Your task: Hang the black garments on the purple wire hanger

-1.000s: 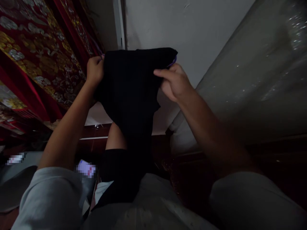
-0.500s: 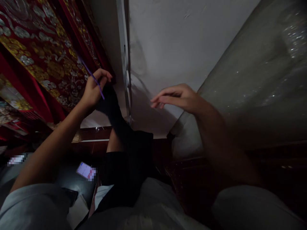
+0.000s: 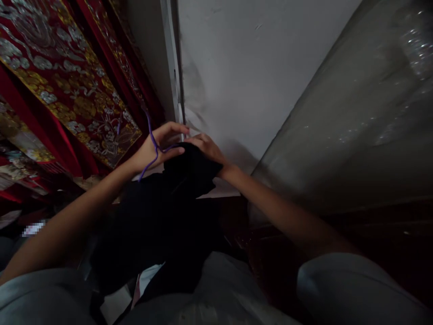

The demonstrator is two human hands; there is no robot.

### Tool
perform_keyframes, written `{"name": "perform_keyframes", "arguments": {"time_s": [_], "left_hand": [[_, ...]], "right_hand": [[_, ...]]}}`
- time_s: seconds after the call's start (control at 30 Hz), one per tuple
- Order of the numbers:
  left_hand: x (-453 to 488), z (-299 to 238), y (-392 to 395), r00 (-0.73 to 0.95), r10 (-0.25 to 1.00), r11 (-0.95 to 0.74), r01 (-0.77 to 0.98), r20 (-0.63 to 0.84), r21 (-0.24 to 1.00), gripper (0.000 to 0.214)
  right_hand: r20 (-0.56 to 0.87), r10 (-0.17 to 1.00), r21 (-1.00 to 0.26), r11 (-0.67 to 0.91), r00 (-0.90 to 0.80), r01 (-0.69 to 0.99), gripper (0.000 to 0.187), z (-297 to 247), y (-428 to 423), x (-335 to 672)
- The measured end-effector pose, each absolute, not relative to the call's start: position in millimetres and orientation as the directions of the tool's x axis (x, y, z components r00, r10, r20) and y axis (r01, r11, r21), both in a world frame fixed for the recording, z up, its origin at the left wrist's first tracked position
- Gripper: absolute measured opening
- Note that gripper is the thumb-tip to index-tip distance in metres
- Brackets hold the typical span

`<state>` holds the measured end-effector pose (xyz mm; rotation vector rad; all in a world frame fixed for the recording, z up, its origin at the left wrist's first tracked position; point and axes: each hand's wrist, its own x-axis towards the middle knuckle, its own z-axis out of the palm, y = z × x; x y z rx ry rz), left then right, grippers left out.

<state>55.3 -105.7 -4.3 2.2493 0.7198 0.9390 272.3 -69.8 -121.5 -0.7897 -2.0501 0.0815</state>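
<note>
A piece of black cloth hangs bunched between my two hands, in front of my body. My left hand is at its upper left edge, thumb pressed on the fabric and fingers curved over from behind. Across that hand runs a thin purple cord, one strand crossing the back of the hand and another passing under the thumb. My right hand grips the top of the cloth from the right, its fingertips close to those of my left hand. Part of its palm is covered by the cloth.
Red hangings with gold and silver embroidery fill the left side. A metal strip runs down beside a pale wall. To the right is a large surface under clear plastic. A pale box is low at left.
My right hand has come left and taken hold of the black cloth. My left hand has moved right and down, lifting the cloth, which now covers the phone and the bare leg seen before.
</note>
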Motion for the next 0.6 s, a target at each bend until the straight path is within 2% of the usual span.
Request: {"name": "perform_keyframes", "arguments": {"time_s": [0.07,0.13,0.2,0.23,0.27,0.33,0.37,0.43,0.47,0.53,0.6], "left_hand": [[32.5,-0.9,-84.2,0.554,0.713,-0.639,0.262,0.43,0.723,0.049],[8.5,7.1,-67.9,0.394,0.772,-0.619,0.287,0.499,0.732,0.03],[-9.8,17.5,-64.3,0.165,0.782,-0.621,0.283,0.6,0.731,0.009],[-15.3,22.2,-67.8,0.06,0.759,-0.634,0.293,0.648,0.716,0.003],[-18.1,25.9,-74.3,-0.016,0.722,-0.649,0.33,0.692,0.685,0.006],[-15.9,28.0,-92.1,-0.07,0.602,-0.681,0.475,0.796,0.557,0.016],[-11.5,25.7,-101.2,-0.032,0.538,-0.691,0.557,0.843,0.462,0.02],[2.4,13.2,-115.5,0.212,0.492,-0.712,0.655,0.844,0.251,0.025],[11.5,2.8,-119.8,0.366,0.513,-0.721,0.675,0.776,0.158,0.029],[32.1,-25.0,-123.0,0.588,0.616,-0.705,0.708,0.524,0.034,0.045],[53.3,-57.9,-121.1,0.6,0.744,-0.62,0.784,0.295,-0.031,0.054]], "right_hand": [[0.751,0.54,-0.271,0.777,-0.38,0.569,0.054,-114.3,-68.6,288.9],[0.764,0.57,-0.244,0.69,-0.302,0.682,0.062,-110.7,-64.9,307.6],[0.769,0.618,-0.284,0.561,-0.165,0.778,0.065,-107.6,-58.8,324.7],[0.773,0.626,-0.307,0.506,-0.098,0.806,0.065,-104.6,-55.6,331.6],[0.777,0.629,-0.329,0.463,-0.043,0.823,0.066,-100.0,-52.8,337.1],[0.772,0.636,-0.359,0.408,0.021,0.839,0.071,-86.0,-49.4,343.0],[0.762,0.647,-0.364,0.394,0.026,0.844,0.074,-77.4,-48.9,343.7],[0.735,0.678,-0.352,0.395,-0.012,0.849,0.082,-60.2,-50.1,342.1],[0.721,0.69,-0.335,0.414,-0.052,0.847,0.085,-53.3,-51.7,340.8],[0.704,0.696,-0.302,0.473,-0.141,0.828,0.087,-45.4,-56.7,339.6],[0.699,0.687,-0.286,0.524,-0.199,0.802,0.085,-45.6,-62.5,342.3]]}}
